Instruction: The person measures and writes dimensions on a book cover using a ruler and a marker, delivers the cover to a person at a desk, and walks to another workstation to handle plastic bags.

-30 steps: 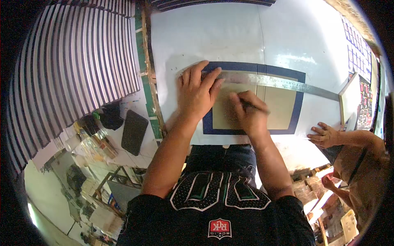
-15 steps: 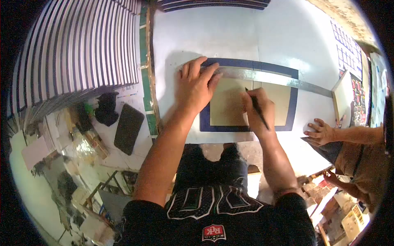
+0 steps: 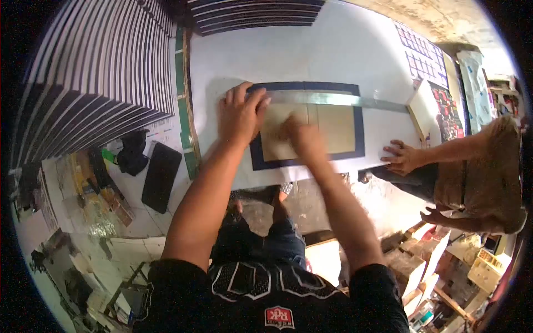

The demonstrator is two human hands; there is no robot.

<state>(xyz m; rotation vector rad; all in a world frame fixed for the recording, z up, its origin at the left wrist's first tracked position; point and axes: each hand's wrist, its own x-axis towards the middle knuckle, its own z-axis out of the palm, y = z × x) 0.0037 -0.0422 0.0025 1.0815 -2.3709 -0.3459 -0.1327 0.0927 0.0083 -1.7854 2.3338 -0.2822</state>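
Shifted leftward across the board [image 3: 336, 133], the right hand [image 3: 304, 140] is too blurred to tell what it grips, while the left hand [image 3: 240, 117], unclenched, hides one end of the ruler [image 3: 333, 99] lying across the board on the table [image 3: 244, 58].

The left hand [image 3: 240, 119] rests at the left end of a metal ruler [image 3: 333, 99] crossing the blue-bordered board [image 3: 337, 131]; the right hand [image 3: 306, 141], blurred, is over the board.
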